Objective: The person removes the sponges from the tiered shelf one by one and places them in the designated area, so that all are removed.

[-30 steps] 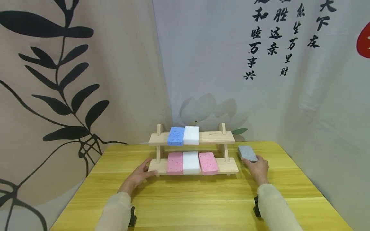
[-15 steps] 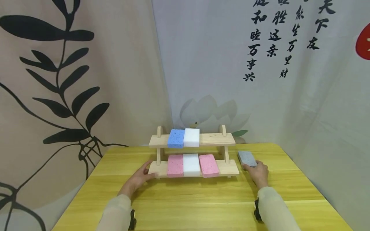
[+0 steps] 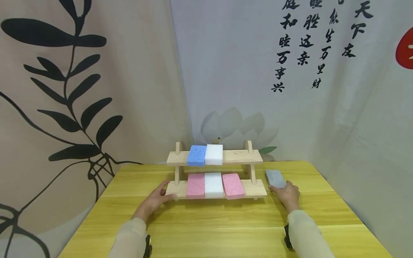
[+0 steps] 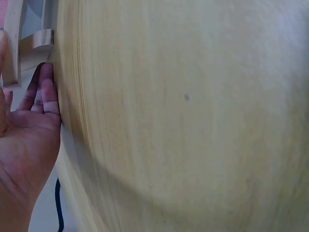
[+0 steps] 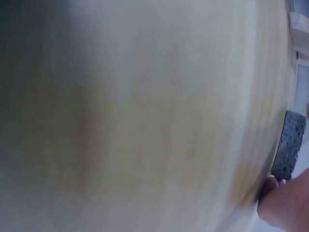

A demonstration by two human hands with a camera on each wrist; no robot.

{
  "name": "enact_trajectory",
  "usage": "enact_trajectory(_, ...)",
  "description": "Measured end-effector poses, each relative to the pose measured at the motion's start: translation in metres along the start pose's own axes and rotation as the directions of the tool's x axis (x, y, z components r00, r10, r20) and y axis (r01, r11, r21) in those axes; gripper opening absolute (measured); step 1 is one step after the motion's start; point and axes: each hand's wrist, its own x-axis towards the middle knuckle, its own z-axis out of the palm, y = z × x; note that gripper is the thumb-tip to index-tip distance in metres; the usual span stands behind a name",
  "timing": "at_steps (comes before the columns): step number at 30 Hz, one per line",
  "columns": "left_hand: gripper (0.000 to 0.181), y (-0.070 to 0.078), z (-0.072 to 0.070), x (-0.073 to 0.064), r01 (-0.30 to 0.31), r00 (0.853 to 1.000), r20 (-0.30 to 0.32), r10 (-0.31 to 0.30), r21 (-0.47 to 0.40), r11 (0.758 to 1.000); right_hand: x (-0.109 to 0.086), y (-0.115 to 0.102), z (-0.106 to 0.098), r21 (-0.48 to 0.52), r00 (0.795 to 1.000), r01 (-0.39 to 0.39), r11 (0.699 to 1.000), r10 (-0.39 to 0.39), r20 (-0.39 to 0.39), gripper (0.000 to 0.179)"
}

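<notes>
My left hand (image 3: 156, 199) grips the left end of a two-tier wooden rack (image 3: 170, 189), thumb along the lower shelf's front edge. In the left wrist view the fingers (image 4: 48, 92) reach past the shelf end. To the right of the rack, my right hand (image 3: 288, 195) pinches the near end of a grey sponge (image 3: 275, 177), low over the table. The right wrist view shows the sponge's pitted dark side (image 5: 288, 145) with the fingertips right at its end. The lower shelf carries a pink sponge (image 3: 195, 184), a white sponge (image 3: 213, 184) and a slightly turned pink sponge (image 3: 233, 184).
On the upper shelf (image 3: 242, 155) lie a blue sponge (image 3: 196, 154) and a white sponge (image 3: 214, 154), side by side at left of middle. The rack stands near the back of the wood-grain table (image 3: 219, 229). Printed cloth (image 3: 232, 71) hangs behind and around the table.
The grey sponge has come slightly nearer and lower with my right hand. The left hand stays at the rack's end. The head view has tilted up a little.
</notes>
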Motion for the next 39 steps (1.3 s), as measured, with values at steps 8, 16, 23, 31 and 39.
enact_trajectory(8,0.088,-0.003,0.000,-0.001,-0.004,1.000,0.016,0.004,-0.011,1.000,-0.004,-0.008,-0.013,0.036,0.999,0.026,0.999,-0.025,-0.040,0.100)
enact_trajectory(16,0.090,-0.002,-0.003,-0.001,-0.002,1.000,0.015,0.002,0.011,1.000,-0.001,-0.031,-0.032,0.097,0.989,0.068,0.993,-0.055,-0.139,0.098)
enact_trajectory(23,0.089,-0.003,-0.001,-0.002,-0.001,1.000,0.018,0.001,0.007,1.000,-0.004,-0.070,-0.039,0.149,0.960,0.163,0.975,-0.121,-0.254,0.089)
enact_trajectory(31,0.090,-0.004,0.000,0.000,-0.003,1.000,0.020,0.003,-0.005,1.000,-0.008,-0.124,-0.032,0.202,0.952,0.222,0.954,-0.168,-0.256,0.087)
enact_trajectory(39,0.090,0.001,-0.004,0.001,-0.004,1.000,0.029,0.004,0.019,1.000,-0.015,-0.174,-0.010,0.203,0.936,0.305,0.930,-0.254,-0.244,0.081)
